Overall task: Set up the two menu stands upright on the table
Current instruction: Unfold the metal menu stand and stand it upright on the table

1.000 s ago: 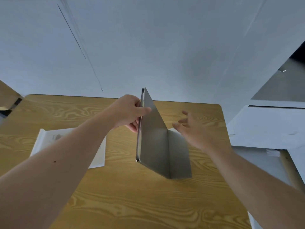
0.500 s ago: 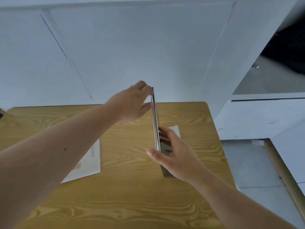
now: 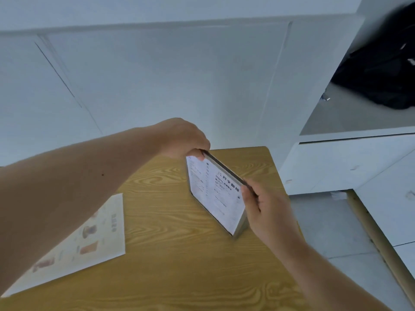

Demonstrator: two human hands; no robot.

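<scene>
**Almost one stand up, one still flat**

Head view: both hands hold a menu stand [image 3: 215,194] at the centre of the frame, over the right part of the table [image 3: 179,265]. The left hand [image 3: 182,140] pinches its far top corner, fingers closed on the edge. The right hand [image 3: 267,212] grips the near end, fingers wrapped behind it and thumb in front, clamped on the stand. The printed face leans toward the camera, with the top edge running from upper left to lower right. Its near lower corner looks to be touching the wood; whether the whole base sits flat I cannot tell.

At lower left a second printed menu [image 3: 85,239] lies flat on the table, well apart from the first and untouched.

Judging by this, the first stand is nearly set but not yet released. Left to do: settle it, let go, then raise the flat one.
</scene>
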